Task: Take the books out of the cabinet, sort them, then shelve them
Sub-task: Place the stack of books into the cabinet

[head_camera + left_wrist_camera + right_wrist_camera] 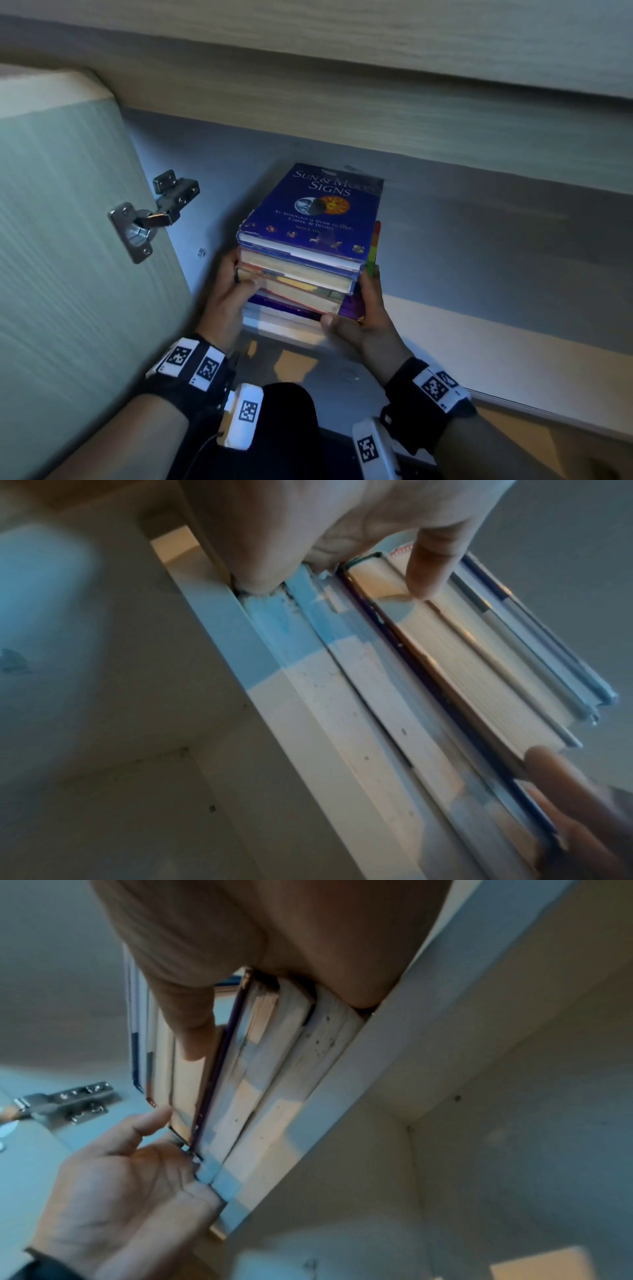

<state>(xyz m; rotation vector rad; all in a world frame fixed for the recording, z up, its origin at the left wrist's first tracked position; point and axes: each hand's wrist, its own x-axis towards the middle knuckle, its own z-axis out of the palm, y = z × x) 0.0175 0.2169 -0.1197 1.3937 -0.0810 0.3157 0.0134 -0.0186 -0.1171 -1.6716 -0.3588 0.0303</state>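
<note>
A stack of several books lies flat on the lower cabinet shelf [479, 339], topped by a blue book titled "Sun & Moon Signs" [308, 212]. My left hand [239, 284] grips the stack's left side, thumb on the page edges and fingers hidden behind. My right hand [363, 305] grips the right side at the purple lower books, thumb across the front corner. In the left wrist view my left thumb [428, 574] presses the page edges of the stack [445, 669]. The right wrist view shows the right thumb [192, 1028] on the stack [274, 1083], with the left hand [120, 1191] opposite.
The open cabinet door [68, 240] stands at the left, its metal hinge [150, 219] close to my left hand. Another shelf board [342, 102] runs overhead. My knee in black cloth [284, 411] is below the shelf. Bare shelf extends to the right of the stack.
</note>
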